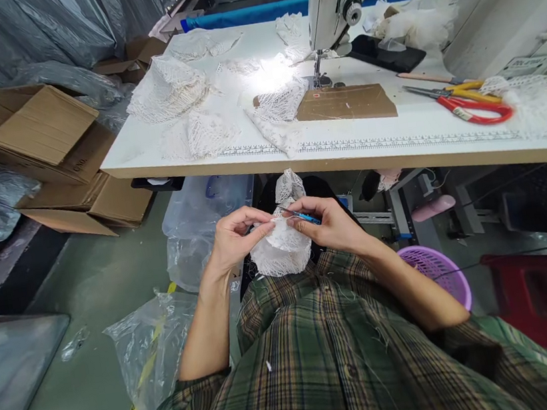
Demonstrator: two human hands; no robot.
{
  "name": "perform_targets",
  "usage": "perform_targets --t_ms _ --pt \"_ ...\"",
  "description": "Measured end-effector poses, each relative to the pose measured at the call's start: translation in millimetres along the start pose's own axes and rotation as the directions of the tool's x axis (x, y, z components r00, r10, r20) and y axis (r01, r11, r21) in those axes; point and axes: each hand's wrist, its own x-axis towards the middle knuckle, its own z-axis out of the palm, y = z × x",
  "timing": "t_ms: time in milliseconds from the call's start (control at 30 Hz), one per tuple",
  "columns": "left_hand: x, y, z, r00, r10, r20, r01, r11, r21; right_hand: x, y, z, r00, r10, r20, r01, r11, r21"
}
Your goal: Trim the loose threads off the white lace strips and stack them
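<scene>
While boxes [44,127] neighbour the white table [144,144], the left hand [240,236] pinches lace [284,250], the right hand [329,224] a blue tool [307,217].

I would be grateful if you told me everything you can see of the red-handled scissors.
The red-handled scissors lie flat on the white tabletop, right of the sewing machine's needle. Their looped handles look like glossy plastic, with a small pale label on one; the slim blades look like grey metal and point left. A yellow-handled tool lies against them on the far side, and white lace lies beside the handles.
</scene>
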Motion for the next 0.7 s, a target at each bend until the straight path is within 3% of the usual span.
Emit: perform_targets --t_ms 367,533,700 --pt "-0.8 -1.7 2.1 0.999 0.019 -0.027 -0.018 0.999 0.027 -3.6 -1.5 0.6 0.999 -0.037 -0.003 0.037 0.999 -0.009" --pt "-2.8 -3.8 4.7 0.996 0.022 -0.089 -0.015 0.997 0.073 -4.7 2.0 2.1 1.0 0.028 0.001 -0.028 0.999 0.032" --pt "-5.1 -5.8 1.1 0.998 0.002 -0.065 0.01 0.983 0.182 -10.3 11.4 -0.8 0.993 0.12 0.019 -0.121 0.992 0.03"
